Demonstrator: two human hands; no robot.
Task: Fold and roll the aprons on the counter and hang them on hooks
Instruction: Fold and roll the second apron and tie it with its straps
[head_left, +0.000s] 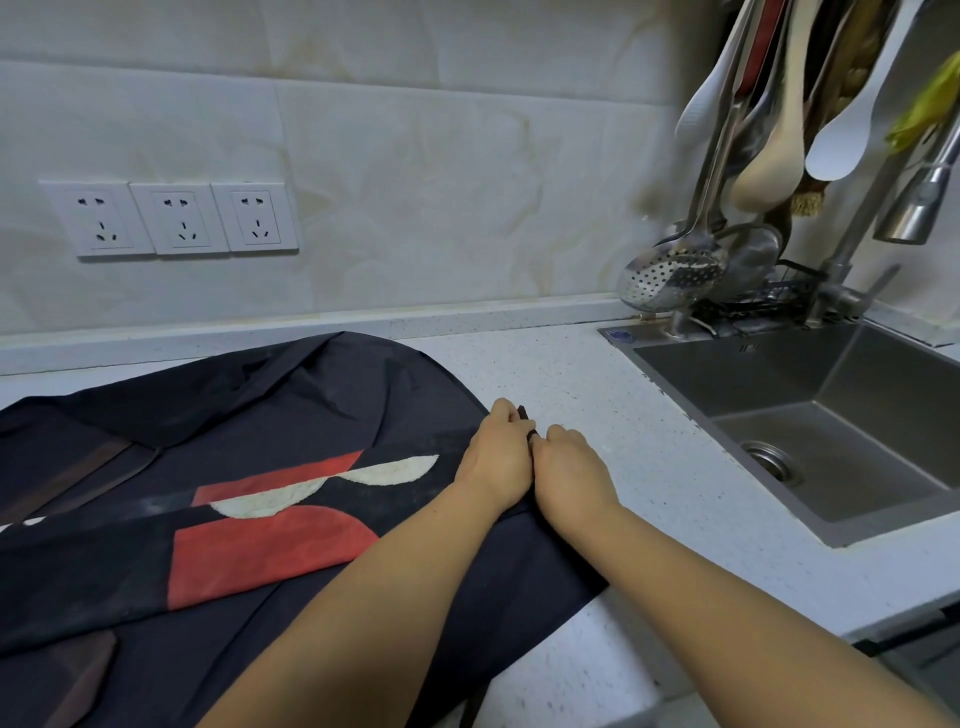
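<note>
A dark navy apron (249, 431) with red and cream curved patches lies spread over the white speckled counter (597, 395), covering its left and middle. At the apron's right edge my left hand (496, 454) and my right hand (569, 473) sit side by side, knuckles up. Both have their fingers curled round the fabric edge there. A short dark strip of the apron pokes up between them. Brown straps lie at the apron's left side.
A steel sink (831, 415) is sunk into the counter on the right, with a tap (919, 202) over it. Ladles, a skimmer and spatulas (753, 171) hang above the sink's back corner. Three wall sockets (171, 218) sit on the tiled wall at left.
</note>
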